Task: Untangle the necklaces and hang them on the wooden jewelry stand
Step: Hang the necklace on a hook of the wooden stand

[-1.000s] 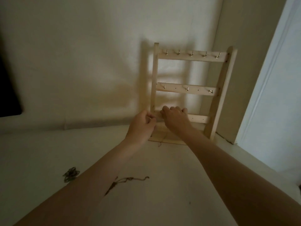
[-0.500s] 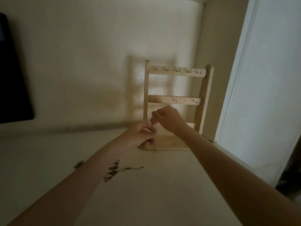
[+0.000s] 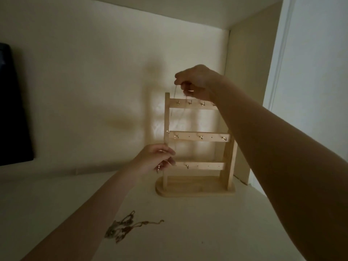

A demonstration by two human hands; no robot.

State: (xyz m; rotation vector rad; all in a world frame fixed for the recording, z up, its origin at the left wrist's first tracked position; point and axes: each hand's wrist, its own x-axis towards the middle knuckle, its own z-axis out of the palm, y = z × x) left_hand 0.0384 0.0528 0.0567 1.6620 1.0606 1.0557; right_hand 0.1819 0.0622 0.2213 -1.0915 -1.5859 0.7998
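The wooden jewelry stand (image 3: 195,189) stands upright on the table against the wall, with three crossbars carrying small metal hooks. A thin gold necklace (image 3: 174,112) is stretched almost vertically in front of the stand's left post. My right hand (image 3: 195,82) pinches its upper end just above the top bar's hooks. My left hand (image 3: 156,160) pinches its lower end beside the bottom bar. A tangled chain necklace (image 3: 124,226) lies on the table near my left forearm.
The pale table (image 3: 207,232) runs back to a cream wall. A dark screen (image 3: 13,110) hangs at the left. A cream side panel (image 3: 250,91) and a white door frame stand right of the stand.
My right hand has risen from the bottom bar to above the top bar, drawing the thin necklace taut. My left hand stays low near the bottom bar. The camera view tilted upward.
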